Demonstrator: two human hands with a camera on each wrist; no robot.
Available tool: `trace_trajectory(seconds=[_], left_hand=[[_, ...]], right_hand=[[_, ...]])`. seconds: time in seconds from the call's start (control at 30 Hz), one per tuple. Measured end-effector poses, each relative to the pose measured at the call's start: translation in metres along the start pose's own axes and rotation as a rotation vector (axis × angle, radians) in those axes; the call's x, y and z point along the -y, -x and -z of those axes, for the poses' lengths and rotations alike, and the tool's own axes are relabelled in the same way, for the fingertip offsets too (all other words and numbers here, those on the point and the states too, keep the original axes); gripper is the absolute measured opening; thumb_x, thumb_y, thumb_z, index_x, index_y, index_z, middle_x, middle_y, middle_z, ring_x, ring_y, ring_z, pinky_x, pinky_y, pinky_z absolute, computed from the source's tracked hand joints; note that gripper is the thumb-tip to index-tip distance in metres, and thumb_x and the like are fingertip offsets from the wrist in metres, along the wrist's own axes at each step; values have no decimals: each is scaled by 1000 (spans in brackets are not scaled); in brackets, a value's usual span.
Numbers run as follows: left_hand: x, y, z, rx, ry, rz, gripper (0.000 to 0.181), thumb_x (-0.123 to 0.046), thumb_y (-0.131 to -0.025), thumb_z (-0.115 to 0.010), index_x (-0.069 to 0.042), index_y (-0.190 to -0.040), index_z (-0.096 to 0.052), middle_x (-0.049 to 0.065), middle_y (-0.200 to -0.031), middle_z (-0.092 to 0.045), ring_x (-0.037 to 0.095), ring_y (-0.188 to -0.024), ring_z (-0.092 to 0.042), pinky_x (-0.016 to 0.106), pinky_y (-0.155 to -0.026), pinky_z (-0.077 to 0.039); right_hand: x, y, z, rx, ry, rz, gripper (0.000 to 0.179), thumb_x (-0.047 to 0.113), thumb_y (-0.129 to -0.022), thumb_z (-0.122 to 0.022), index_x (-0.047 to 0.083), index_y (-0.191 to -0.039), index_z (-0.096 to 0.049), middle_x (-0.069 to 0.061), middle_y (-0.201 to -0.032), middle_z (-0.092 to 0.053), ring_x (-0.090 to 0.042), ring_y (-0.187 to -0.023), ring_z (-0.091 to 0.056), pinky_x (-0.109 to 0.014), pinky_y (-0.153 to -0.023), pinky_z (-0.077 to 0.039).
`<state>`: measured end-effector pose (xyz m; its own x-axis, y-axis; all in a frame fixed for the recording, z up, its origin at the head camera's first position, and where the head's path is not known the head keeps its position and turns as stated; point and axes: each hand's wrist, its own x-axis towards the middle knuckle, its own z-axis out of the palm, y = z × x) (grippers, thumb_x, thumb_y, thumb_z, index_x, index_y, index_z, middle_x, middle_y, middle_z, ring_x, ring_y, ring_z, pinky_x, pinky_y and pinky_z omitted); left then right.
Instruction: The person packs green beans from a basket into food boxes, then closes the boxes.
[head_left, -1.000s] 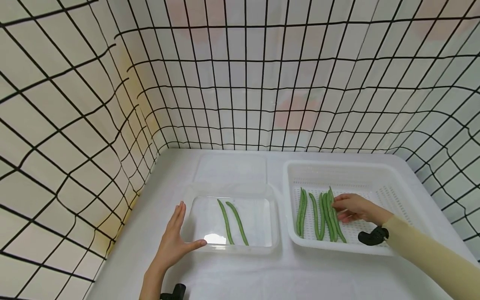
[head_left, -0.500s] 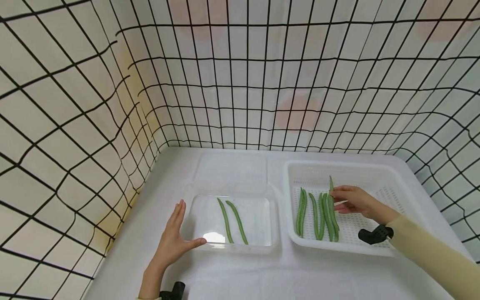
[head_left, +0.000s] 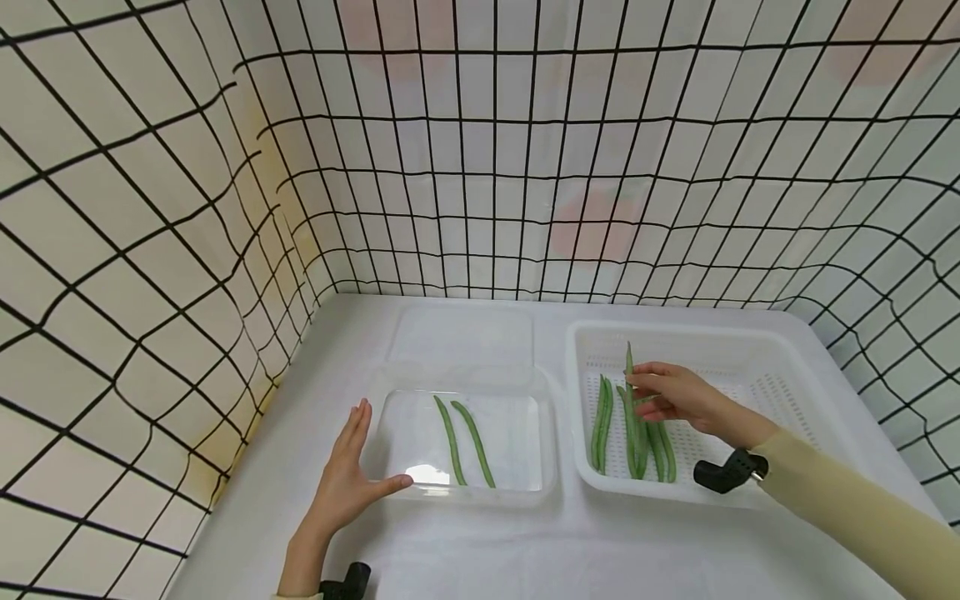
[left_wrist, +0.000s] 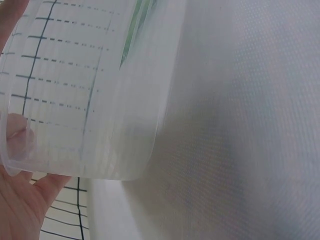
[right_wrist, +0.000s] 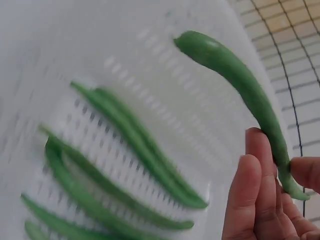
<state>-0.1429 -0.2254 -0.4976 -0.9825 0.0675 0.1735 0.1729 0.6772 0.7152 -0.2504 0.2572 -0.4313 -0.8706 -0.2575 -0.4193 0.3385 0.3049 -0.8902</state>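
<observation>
My right hand pinches a green bean between thumb and fingertips, held upright over the left part of a white perforated basket. The bean's upper end rises above the fingers, and its lower part overlaps other green beans lying in the basket. My left hand is at the near left corner of a clear plastic container, fingers straight along its left side and thumb stretched to the front rim. Two green beans lie side by side inside this container. The left wrist view shows the container wall close up.
Behind the container lies a flat translucent lid on the white-covered table. Black wire grid panels enclose the back and sides. The basket stands to the container's right, a narrow gap between them.
My right hand has lifted one bean from the right end of the row in the basket and carried it left over the other beans. The left hand stays in place.
</observation>
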Motion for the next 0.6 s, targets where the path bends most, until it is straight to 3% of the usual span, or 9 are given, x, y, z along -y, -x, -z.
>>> trace_trajectory(seconds=[0.3,0.6], left_hand=[[0,1,1,4,-4,7,125,-55,-59,-84,-18,-154,-12,4,-158,-11,32,-142,-9,64,-102,-21],[-1,0,1,7,3,4,124,-55,-59,-84,-20,-154,-11,5,-158,-12,32,-142,-9,65,-101,-21]], right_hand=[[37,3,-58,96,2,77,55,28,-96,-57,-9,-133,-40,-10,-90,-61,-13,-61,-64,-31,-62,-55],[49,-11,-109,168,36,62,50,24,-95,-59,-5,-133,-43,-15,-94,-63,-18,-61,-65,-32,-61,-55]])
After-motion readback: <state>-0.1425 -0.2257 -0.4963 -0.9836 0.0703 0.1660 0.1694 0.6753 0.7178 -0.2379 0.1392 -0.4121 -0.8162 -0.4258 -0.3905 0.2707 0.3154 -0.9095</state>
